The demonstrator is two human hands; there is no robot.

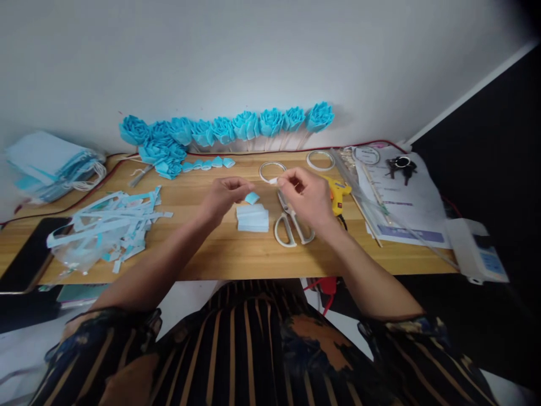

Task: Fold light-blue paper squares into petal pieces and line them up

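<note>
My right hand [308, 194] is closed in a pinch, with a small white piece [273, 181] at its fingertips. Opposite it, my left hand [226, 198] has thumb and forefinger pressed together; what they hold, if anything, is too small to make out. A little blue fabric piece [252, 198] lies just below the left fingertips. Nearer me is a stack of pale blue fabric pieces [252, 219]. White-handled scissors [287, 228] rest partly under my right hand. Behind the hands is a tape roll [262, 169].
Blue fabric roses [247, 125] line the wall. A row of folded petals [209, 164] lies before them. Cut strips [114, 220], masks [51, 158] and a phone [31, 254] are left; a yellow glue gun [338, 194], sticks [366, 217], keys [400, 166] and papers [422, 225] are right.
</note>
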